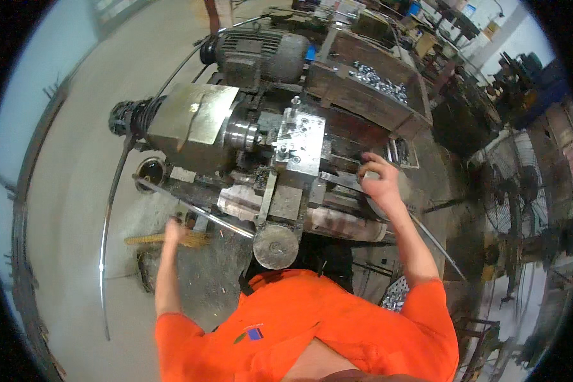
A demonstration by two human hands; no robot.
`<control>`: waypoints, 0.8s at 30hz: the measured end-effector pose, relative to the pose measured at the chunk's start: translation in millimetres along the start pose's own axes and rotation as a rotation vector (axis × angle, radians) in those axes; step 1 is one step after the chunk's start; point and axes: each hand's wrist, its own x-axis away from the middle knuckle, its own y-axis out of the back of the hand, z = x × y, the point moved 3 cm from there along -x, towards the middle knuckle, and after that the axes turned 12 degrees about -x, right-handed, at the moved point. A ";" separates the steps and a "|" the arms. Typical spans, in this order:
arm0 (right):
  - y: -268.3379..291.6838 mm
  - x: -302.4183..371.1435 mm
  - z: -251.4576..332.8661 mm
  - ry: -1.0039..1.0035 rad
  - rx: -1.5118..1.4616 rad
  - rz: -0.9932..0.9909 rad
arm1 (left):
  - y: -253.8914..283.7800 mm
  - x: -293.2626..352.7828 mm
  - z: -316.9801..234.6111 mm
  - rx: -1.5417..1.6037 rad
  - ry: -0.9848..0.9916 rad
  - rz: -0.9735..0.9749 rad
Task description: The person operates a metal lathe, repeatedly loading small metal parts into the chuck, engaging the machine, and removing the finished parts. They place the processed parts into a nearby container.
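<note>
A small metal lathe stands in front of me, with a chuck (240,135) and a bright tool slide (301,145). My left hand (173,230) is at the machine's near left, closed, its fingers partly hidden; a dark bit shows at the fingertips, too small to name. Under that hand lies a yellow-bristled brush (197,239). Right of the slide, my right hand (382,183) hovers by the bed's right end, its fingers curled in toward the thumb. Whatever it may hold is not visible. A round handwheel (275,247) sits between my arms, close to my body.
A metal bar lever (216,219) sticks out left from the handwheel. Behind the lathe are an electric motor (261,56) and a rusty bin (363,95) holding small metal parts (381,83). A caged fan (516,181) stands at right. A perforated basket (396,296) of parts is beside my right arm.
</note>
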 end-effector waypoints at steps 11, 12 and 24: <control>156.6 149.9 -147.6 -0.475 0.481 -0.182 | 57.3 -16.1 -44.5 -0.684 -0.302 0.095; 168.4 168.8 -164.6 -0.446 0.624 -0.186 | 50.1 -15.2 -34.2 -0.606 -0.321 0.063; 152.1 331.1 -206.4 -0.947 0.726 -0.077 | 134.9 11.0 -56.1 0.980 0.203 -0.142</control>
